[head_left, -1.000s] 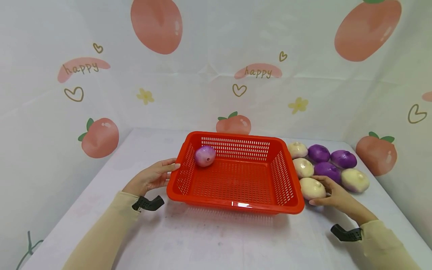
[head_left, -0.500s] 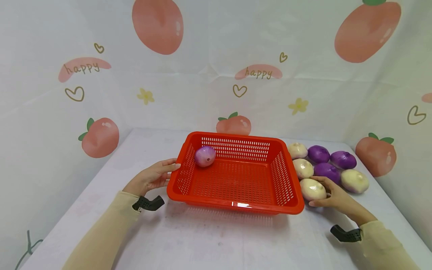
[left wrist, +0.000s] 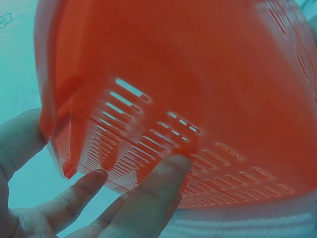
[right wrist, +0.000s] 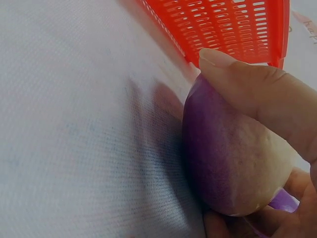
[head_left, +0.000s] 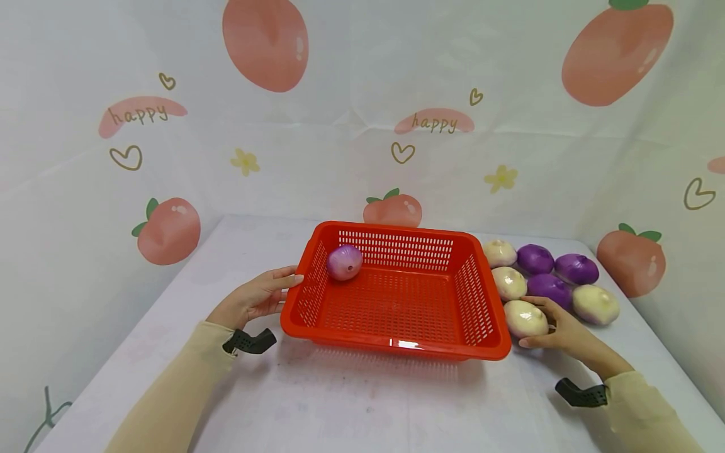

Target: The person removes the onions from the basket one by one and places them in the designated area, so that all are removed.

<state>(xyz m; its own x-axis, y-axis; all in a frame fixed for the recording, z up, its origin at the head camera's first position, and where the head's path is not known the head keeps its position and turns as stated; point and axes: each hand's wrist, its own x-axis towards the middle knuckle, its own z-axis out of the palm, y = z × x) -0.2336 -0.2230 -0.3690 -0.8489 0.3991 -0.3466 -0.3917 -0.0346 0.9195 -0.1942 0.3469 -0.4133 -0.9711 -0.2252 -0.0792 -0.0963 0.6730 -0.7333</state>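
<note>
In the head view a red plastic basket with slotted walls is in the middle of the table. My left hand grips its left side, thumb on the rim and fingers against the outer wall; the left wrist view shows the fingertips on the slotted wall. Inside the basket, at the back left, lies one purple-and-white turnip. My right hand holds a cream-and-purple turnip just right of the basket. In the right wrist view the thumb lies over that turnip and the other fingers curl beneath it.
Several more turnips crowd the right of the basket: cream ones nearest it, then purple ones and a cream one farther right. A white printed cloth wall stands behind the white table.
Almost nothing moves. Both hands keep their places on the basket and the turnip; the scene shifts only very slightly in the head view.
</note>
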